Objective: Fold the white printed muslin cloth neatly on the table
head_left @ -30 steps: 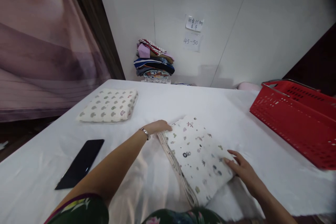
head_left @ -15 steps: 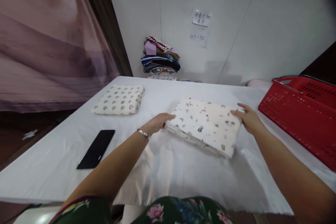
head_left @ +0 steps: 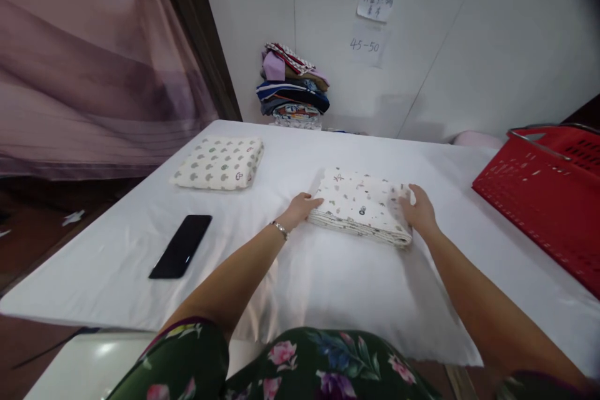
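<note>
A folded white cloth (head_left: 359,203) with small printed motifs lies on the white-covered table (head_left: 300,269), its stacked layers showing along the near edge. My left hand (head_left: 301,207) grips its left side, thumb on top and the other fingers hidden beneath or behind. At the opposite end my right hand (head_left: 419,209) closes on the right side with the thumb over the upper face. Further left rests a second folded cloth (head_left: 220,164), cream with grey-green mushroom-like prints, apart from both hands.
A black phone (head_left: 182,247) lies at the left of the table. On the right stands a red plastic basket (head_left: 539,200) with a metal handle. Behind the table a pile of folded fabrics (head_left: 293,87) rises against the wall, near paper notes (head_left: 375,5). A pink curtain (head_left: 94,62) hangs at left.
The held cloth has come down flatter onto the table, its near right corner no longer jutting toward me. My hands have drawn slightly closer together. The camera view has tilted down.
</note>
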{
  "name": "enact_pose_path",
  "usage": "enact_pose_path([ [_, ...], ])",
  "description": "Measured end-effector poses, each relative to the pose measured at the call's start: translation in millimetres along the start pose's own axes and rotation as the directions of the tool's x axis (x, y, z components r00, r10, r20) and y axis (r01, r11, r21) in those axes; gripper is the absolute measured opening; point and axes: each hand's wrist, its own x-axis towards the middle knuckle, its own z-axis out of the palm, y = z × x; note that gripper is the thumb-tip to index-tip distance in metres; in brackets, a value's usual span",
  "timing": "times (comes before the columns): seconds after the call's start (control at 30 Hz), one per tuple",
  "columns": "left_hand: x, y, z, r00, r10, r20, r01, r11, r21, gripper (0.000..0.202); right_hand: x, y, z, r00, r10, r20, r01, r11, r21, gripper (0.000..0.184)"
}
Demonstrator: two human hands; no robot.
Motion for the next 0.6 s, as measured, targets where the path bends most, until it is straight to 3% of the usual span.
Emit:
enact_pose_path([
  [0.1,-7,2,-3.4,0.963,0.231,-0.142,-0.159,0.906,0.393,0.064,-34,-10,-8,0.959,-0.281,0.041,0.278,0.958,0.066,0.033],
  [0.17,-13,2,-3.8,0.876,0.459,-0.147,-0.309,0.768,0.561,0.049,-55,-21,-11,0.902,-0.416,0.117,0.406,0.908,0.102,0.029],
  [0.27,-20,1,1.0,0.701,0.710,0.068,-0.568,0.497,0.656,0.030,-72,-39,-8,0.810,-0.522,0.265,0.527,0.848,0.060,0.029],
  [0.33,-22,-1,6.7,0.618,0.750,0.238,-0.673,0.348,0.653,0.024,-74,-46,-4,0.754,-0.561,0.342,0.596,0.803,0.004,0.029],
  [0.4,-22,-4,12.0,0.586,0.736,0.339,-0.710,0.265,0.653,0.021,-71,-49,2,0.723,-0.572,0.388,0.636,0.770,-0.050,0.028],
  [0.6,-15,-9,14.6,0.597,0.686,0.416,-0.700,0.193,0.688,0.019,-68,-44,12,0.695,-0.554,0.458,0.669,0.732,-0.131,0.029],
])
